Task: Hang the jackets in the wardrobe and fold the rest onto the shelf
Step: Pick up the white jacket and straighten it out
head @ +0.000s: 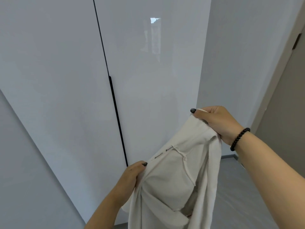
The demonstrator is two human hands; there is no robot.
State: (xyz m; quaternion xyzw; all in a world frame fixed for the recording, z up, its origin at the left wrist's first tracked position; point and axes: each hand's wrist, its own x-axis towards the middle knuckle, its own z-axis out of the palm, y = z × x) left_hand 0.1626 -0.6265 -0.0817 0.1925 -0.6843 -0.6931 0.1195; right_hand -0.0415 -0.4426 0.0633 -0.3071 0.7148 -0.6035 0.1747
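Cream garment [175, 176] held up, lower centre of frame | left hand [133, 174] grips its lower edge | right hand [217, 123] pinches its upper edge | closed white wardrobe doors [140, 80] behind

cream garment [173, 179] of soft matt cloth with raw stitched seams, wardrobe doors [140, 80] smooth high-gloss white panels showing reflections, black matt strip [115, 113] between doors, bracelet [240, 138] of glossy black beads, wall [239, 55] matt painted, floor [239, 187] smooth grey
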